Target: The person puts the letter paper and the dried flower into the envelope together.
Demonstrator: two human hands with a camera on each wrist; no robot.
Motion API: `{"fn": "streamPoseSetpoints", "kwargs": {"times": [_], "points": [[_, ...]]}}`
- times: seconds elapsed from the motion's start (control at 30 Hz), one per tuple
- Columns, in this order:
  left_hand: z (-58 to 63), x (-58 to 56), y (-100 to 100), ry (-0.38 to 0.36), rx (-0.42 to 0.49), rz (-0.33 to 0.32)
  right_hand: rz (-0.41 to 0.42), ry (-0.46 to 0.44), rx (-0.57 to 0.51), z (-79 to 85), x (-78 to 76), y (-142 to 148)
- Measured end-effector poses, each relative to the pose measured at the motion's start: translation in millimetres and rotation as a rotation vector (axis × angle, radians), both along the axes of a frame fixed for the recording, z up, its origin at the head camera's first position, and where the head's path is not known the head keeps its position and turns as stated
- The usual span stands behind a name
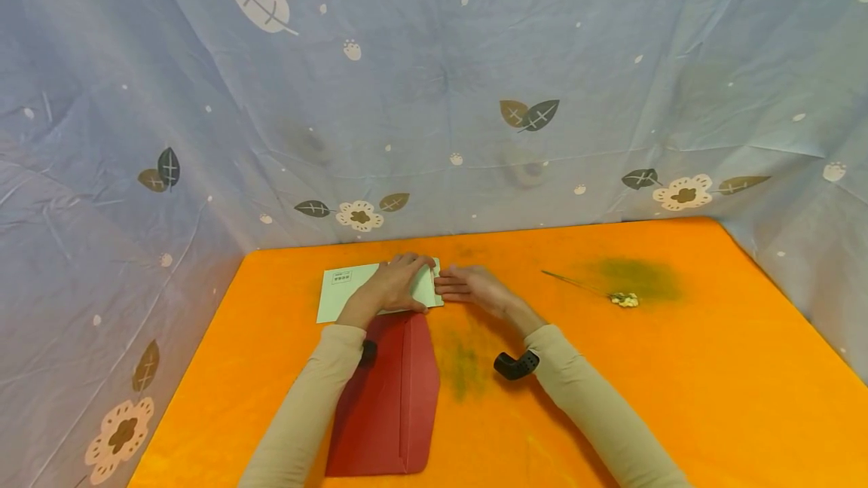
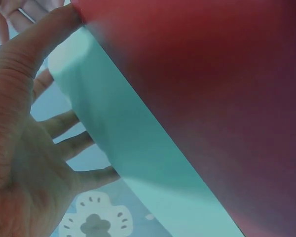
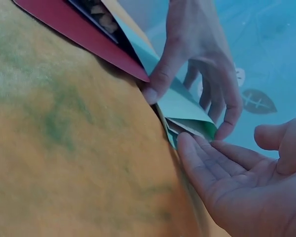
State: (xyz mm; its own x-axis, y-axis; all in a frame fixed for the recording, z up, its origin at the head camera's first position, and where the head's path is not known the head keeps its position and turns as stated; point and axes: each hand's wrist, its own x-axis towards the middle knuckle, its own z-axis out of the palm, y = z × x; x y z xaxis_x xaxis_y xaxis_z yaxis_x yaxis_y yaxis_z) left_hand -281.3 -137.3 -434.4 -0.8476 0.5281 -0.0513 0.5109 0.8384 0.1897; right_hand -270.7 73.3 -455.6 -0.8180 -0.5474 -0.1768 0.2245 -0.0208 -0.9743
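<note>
A pale green envelope (image 1: 340, 294) with small printed characters lies toward the back of the orange-covered table, its open end to the right. My left hand (image 1: 392, 285) spans it near that end and grips it, thumb at the near edge and fingers over the far edge. In the right wrist view the mouth (image 3: 190, 124) gapes slightly, with a whitish layer inside. My right hand (image 1: 478, 288) is palm up, its straight fingertips (image 3: 187, 143) right at the mouth. Below my left forearm lies a red envelope (image 1: 369, 413), its near-side surface partly covered by the sleeve.
A dried flower (image 1: 624, 300) on a thin stem lies to the right on the orange cloth (image 1: 678, 367), which has greenish stains. Patterned blue-grey curtain (image 1: 441, 81) walls stand behind and at both sides. A black wrist device (image 1: 515, 366) sits at my right wrist.
</note>
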Motion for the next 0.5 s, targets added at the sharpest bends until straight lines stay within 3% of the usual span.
{"fn": "streamPoseSetpoints", "kwargs": {"times": [0.3, 0.5], "points": [[2.0, -0.6, 2, -0.008, 0.007, 0.005, 0.021, 0.027, 0.015, 1.8, 2.9, 0], [3.0, -0.4, 0, -0.017, -0.018, 0.007, -0.05, 0.183, 0.124, 4.2, 9.8, 15]]}}
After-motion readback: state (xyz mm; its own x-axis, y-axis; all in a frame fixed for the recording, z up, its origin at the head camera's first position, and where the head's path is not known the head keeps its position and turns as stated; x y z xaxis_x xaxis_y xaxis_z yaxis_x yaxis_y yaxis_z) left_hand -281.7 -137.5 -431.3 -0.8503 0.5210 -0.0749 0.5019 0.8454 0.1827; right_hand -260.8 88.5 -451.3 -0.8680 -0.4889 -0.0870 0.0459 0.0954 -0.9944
